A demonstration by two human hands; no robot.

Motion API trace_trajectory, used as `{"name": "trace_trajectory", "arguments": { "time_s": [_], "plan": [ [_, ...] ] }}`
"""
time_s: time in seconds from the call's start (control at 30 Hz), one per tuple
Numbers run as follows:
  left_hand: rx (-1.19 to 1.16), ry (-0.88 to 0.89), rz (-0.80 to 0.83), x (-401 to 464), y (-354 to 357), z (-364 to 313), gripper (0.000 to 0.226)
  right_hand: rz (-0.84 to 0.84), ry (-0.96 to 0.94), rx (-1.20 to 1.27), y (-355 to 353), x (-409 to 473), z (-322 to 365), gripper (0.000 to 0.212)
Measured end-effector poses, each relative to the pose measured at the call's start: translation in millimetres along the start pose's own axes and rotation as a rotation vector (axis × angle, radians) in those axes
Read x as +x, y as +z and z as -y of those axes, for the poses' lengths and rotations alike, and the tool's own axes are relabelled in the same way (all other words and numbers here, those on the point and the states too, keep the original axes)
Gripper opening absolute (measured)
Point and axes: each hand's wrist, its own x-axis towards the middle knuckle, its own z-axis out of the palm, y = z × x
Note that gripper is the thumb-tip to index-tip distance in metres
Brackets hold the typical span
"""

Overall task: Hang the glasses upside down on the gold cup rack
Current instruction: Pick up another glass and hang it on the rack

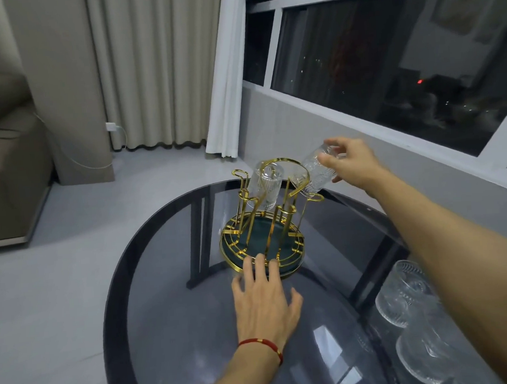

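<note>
The gold cup rack (280,216) with a dark green round base stands on the far part of the glass table (176,313). One ribbed clear glass (265,185) hangs upside down on a back-left prong. My right hand (352,160) holds a second ribbed glass (311,174) by its base, tilted mouth-down over a right-hand prong. My left hand (265,300) lies flat with fingers spread, its fingertips touching the near rim of the rack's base. Two more glasses (404,292) (428,356) stand at the right, partly behind my right forearm.
The oval smoked-glass table has a dark rim, with its legs showing through. A window and grey sill run along the right. Curtains hang behind, and a beige sofa (7,163) stands at left on the pale floor.
</note>
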Motion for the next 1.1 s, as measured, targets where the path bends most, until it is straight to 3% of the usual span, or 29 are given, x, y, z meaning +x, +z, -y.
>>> {"name": "trace_trajectory", "arguments": {
  "time_s": [0.3, 0.67, 0.9, 1.1],
  "plan": [
    [0.009, 0.011, -0.015, -0.4, 0.9, 1.4, 0.059, 0.393, -0.045, -0.013, 12.4, 22.2, 7.6, 0.059],
    [0.033, 0.019, -0.047, 0.7, 4.2, 1.1, 0.056, 0.614, -0.088, -0.166, 25.5, 25.3, 12.1, 0.069],
    [0.058, 0.039, -0.053, 1.6, 6.1, 1.1, 0.056, 0.435, -0.079, -0.070, 10.7, -2.5, -7.0, 0.075],
    [0.079, 0.049, -0.048, 0.5, 1.7, -1.3, 0.057, 0.186, 0.041, 0.018, -4.6, -67.4, -26.3, 0.043]
  ]
}}
